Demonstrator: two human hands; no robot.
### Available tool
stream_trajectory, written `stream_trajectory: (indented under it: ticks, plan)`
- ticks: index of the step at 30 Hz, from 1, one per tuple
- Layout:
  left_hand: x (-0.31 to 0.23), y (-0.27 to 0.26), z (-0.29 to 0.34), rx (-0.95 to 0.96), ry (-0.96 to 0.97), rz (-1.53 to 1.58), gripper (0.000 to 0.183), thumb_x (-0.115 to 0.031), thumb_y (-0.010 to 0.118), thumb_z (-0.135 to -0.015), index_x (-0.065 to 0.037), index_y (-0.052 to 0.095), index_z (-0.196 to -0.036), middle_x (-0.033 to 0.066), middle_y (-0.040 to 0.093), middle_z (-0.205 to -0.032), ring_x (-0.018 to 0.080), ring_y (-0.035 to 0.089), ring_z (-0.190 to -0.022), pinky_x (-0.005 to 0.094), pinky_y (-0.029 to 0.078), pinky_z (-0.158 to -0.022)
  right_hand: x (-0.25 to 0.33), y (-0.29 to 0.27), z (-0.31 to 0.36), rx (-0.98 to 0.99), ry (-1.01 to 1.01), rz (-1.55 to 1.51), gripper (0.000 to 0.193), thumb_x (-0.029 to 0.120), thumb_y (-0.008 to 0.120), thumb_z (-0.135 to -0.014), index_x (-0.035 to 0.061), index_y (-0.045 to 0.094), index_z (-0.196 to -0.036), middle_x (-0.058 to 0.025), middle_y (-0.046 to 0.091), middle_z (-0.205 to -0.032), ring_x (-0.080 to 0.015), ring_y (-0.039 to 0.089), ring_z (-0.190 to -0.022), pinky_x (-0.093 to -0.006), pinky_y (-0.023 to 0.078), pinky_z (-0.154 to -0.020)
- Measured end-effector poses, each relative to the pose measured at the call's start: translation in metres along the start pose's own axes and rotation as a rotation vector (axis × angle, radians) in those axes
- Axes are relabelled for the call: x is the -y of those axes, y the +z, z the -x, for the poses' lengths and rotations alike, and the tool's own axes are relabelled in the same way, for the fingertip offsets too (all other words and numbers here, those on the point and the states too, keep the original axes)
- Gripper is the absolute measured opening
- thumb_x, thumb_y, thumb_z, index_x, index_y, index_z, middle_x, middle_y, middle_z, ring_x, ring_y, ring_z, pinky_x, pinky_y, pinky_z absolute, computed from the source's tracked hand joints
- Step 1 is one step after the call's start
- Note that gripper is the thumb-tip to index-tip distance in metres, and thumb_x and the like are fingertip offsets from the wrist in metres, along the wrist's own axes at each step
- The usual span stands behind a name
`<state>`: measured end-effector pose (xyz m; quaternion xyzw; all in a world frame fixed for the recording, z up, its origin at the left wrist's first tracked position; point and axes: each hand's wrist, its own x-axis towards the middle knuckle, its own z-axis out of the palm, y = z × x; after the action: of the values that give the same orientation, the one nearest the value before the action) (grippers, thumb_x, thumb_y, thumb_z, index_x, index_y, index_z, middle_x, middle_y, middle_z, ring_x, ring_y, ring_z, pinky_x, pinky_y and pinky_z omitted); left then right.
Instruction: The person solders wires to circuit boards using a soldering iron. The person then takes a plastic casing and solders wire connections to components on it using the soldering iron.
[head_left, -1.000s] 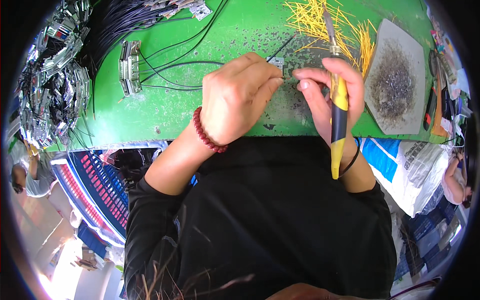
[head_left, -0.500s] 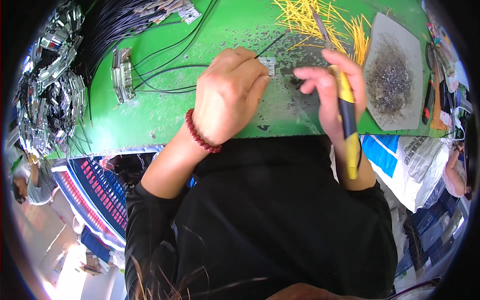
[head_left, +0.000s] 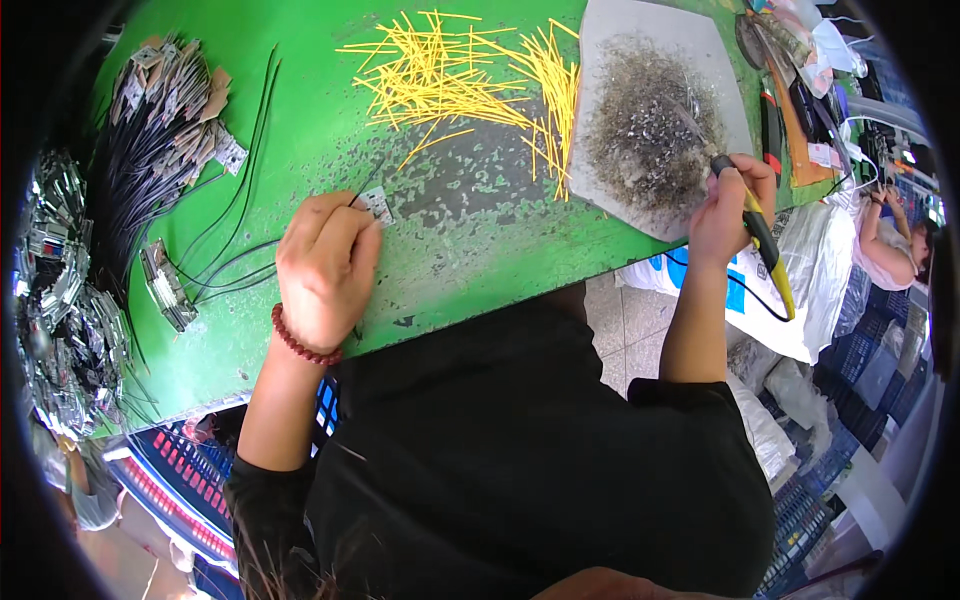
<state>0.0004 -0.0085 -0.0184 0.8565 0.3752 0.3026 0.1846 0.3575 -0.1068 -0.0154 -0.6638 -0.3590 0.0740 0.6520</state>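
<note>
My left hand [head_left: 325,262], a red bead bracelet on its wrist, is closed on the green table [head_left: 470,240]. Its fingers pinch a black wire by a small white circuit board [head_left: 377,205]; the pinch itself is partly hidden. Black wires run left from under that hand to a bundle of metal strips [head_left: 167,285]. At the right, my right hand [head_left: 733,212] grips a yellow and black soldering iron [head_left: 768,250], its cord trailing below. The iron's tip lies over a grey slab [head_left: 615,180] covered with dark, crumbly residue [head_left: 650,110].
Loose yellow sticks [head_left: 435,75] lie left of the slab. Black wires with small boards [head_left: 170,95] are bunched at the far left, beside a heap of shiny metal strips [head_left: 70,290]. Tools [head_left: 772,130] lie right of the slab. A white sack [head_left: 790,290] sits below the table edge.
My right hand has swung right with the soldering iron, bringing its tip from the yellow sticks to the slab. My left hand keeps its pinch. The view has turned right.
</note>
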Motion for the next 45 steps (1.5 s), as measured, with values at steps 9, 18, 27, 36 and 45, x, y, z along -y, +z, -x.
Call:
stream_trajectory:
  ticks: [9,18,27,36,45]
  plan:
    - [-0.005,-0.007,-0.002,0.06,-0.136,0.079,0.008,0.006,0.068,-0.075,0.002,0.064,-0.08,0.0137,0.065,-0.088,0.027,0.063,-0.081,0.034,0.052,-0.072,-0.023,0.006,-0.033,0.02,-0.017,0.156,0.009,0.005,0.065,-0.08,0.0004,0.061,-0.088,-0.0013,0.06,-0.076,-0.0064,0.053,-0.065,-0.0204,0.042,-0.06]
    - [-0.004,-0.013,-0.003,0.09,-0.24,0.169,0.008,0.006,0.067,-0.074,0.002,0.062,-0.079,0.0131,0.067,-0.086,0.0251,0.064,-0.075,0.0324,0.052,-0.068,-0.023,0.009,-0.031,0.051,0.003,0.146,0.009,0.004,0.064,-0.08,0.0002,0.062,-0.088,-0.0024,0.061,-0.073,-0.0081,0.056,-0.065,-0.0205,0.043,-0.061]
    - [0.006,-0.011,-0.006,0.08,-0.148,0.204,0.008,0.003,0.066,-0.075,0.002,0.058,-0.075,0.0126,0.064,-0.083,0.0261,0.063,-0.075,0.0324,0.051,-0.068,0.024,0.033,0.018,0.201,-0.004,-0.191,0.011,0.004,0.058,-0.079,-0.0028,0.057,-0.087,-0.0087,0.056,-0.08,-0.0101,0.051,-0.06,-0.019,0.044,-0.055]
    - [0.012,-0.008,-0.004,0.095,-0.164,0.18,0.008,0.002,0.065,-0.075,0.003,0.057,-0.073,0.013,0.061,-0.078,0.0291,0.061,-0.074,0.0348,0.05,-0.066,0.041,0.101,0.097,0.689,0.119,-0.392,0.02,0.013,0.067,-0.081,0.0,0.055,-0.091,-0.0018,0.052,-0.076,-0.0062,0.044,-0.065,-0.0213,0.034,-0.06]
    - [0.016,-0.01,-0.009,0.186,-0.163,0.164,0.008,0.001,0.063,-0.076,0.004,0.056,-0.071,0.0143,0.058,-0.075,0.0319,0.058,-0.069,0.037,0.047,-0.062,0.036,0.11,0.101,0.685,0.14,-0.359,0.017,0.012,0.065,-0.08,-0.0006,0.055,-0.088,-0.0002,0.05,-0.071,-0.0048,0.042,-0.061,-0.0208,0.032,-0.056]
